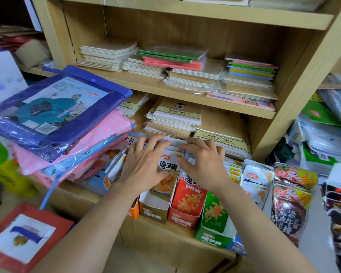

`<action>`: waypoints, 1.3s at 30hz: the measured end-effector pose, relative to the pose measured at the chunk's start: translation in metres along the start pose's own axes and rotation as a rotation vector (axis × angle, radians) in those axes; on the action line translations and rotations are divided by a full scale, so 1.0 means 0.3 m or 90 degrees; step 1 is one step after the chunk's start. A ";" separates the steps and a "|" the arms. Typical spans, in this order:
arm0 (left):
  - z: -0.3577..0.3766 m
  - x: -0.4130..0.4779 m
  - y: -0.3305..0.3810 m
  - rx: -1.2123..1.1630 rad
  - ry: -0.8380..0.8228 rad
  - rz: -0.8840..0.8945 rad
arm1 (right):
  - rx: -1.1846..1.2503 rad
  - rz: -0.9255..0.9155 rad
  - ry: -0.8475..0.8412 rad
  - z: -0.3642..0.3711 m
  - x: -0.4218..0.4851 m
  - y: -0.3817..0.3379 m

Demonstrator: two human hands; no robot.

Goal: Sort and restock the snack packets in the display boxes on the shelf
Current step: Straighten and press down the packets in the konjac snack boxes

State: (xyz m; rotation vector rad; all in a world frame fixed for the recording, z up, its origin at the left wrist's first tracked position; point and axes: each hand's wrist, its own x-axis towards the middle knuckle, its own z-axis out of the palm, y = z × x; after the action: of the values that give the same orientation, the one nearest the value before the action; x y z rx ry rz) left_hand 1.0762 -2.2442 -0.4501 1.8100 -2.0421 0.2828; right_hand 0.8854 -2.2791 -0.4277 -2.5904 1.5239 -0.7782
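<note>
- Nearest me, I am seeing three display boxes standing side by side at the front of the shelf [158, 235]: the gold box [153, 210], the red box [182, 218] and the green box [212, 238].
- The gold packets [166, 166] are standing upright in the gold box, and their row is running straight away from me into the shelf.
- The left hand [144, 168] is lying on the row's left side, fingers spread and nearly straight over the packet tops, thumb touching the front packet's face. It is gripping nothing that I can see.
- The right hand [205, 166] is resting on the row's right side. Its index finger is reaching the rear tops, and the other fingers are loosely bent above the red packets [189, 196]. It is likewise released.
- So the row is sitting between both hands, with the left one nearer its front. I am judging that the coming move is squaring it along that front-to-back line.
- Further right, white packets [254, 182] and dark packets [289, 211] are lying in rows.
- Behind the hands, paper stacks [175, 119] are filling the shelf, with notebooks [173, 60] above.
</note>
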 end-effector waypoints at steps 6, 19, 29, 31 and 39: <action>-0.010 0.034 0.010 -0.003 0.031 -0.012 | -0.005 0.001 -0.002 0.000 0.002 -0.005; -0.032 0.049 0.004 -0.076 0.221 -0.011 | 0.029 -0.114 0.136 -0.018 -0.017 -0.008; 0.021 0.029 -0.020 -0.110 0.140 0.025 | -0.005 -0.100 0.008 -0.014 -0.019 -0.002; -0.001 0.023 -0.028 -0.122 0.112 0.032 | -0.012 -0.097 -0.001 -0.019 -0.019 -0.005; -0.206 -0.073 -0.108 -0.172 0.122 -0.064 | -0.062 -0.215 0.101 -0.028 -0.023 -0.094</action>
State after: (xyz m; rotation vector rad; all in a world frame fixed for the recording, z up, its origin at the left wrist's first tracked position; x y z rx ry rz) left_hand 1.1196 -2.2040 -0.4071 1.6453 -1.7588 0.1370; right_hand 0.9018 -2.2570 -0.4155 -2.9702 1.1949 -0.9797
